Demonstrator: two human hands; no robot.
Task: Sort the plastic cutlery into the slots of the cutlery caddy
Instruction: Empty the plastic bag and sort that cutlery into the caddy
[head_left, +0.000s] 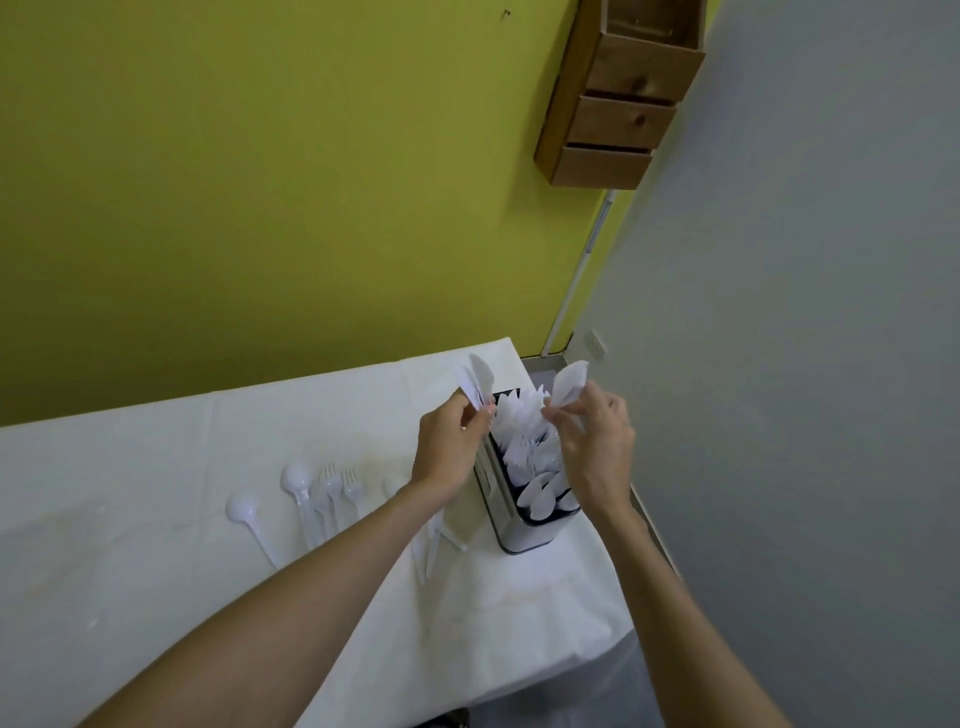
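two bare forearms reached in from the near edge over a table (130, 467) covered in a white cloth. on the cloth to the left lay loose white plastic spoons (241, 512) and forks (352, 480), some overlapping. a few more white pieces (427, 551) lay just beside the caddy's left wall, partly under the left forearm. the cutlery caddy (519, 535) stood upright near the table's right edge, its dark slots holding cutlery: spoon bowls (540, 493) in the nearest slot, and white blades or handles (524, 415) crowded in the farther ones, too blurred to sort out. over its far end the left hand (449, 447) had its fingers curled, pinching a small bunch of white cutlery (478, 382) that stuck up past the fingertips. the right hand (597, 447), just across the caddy, pinched a second bunch (569, 384) the same way. which kind either bunch was could not be told. behind, a green wall (260, 182) met a grey wall (805, 312), with a wooden rack (623, 104) mounted high.
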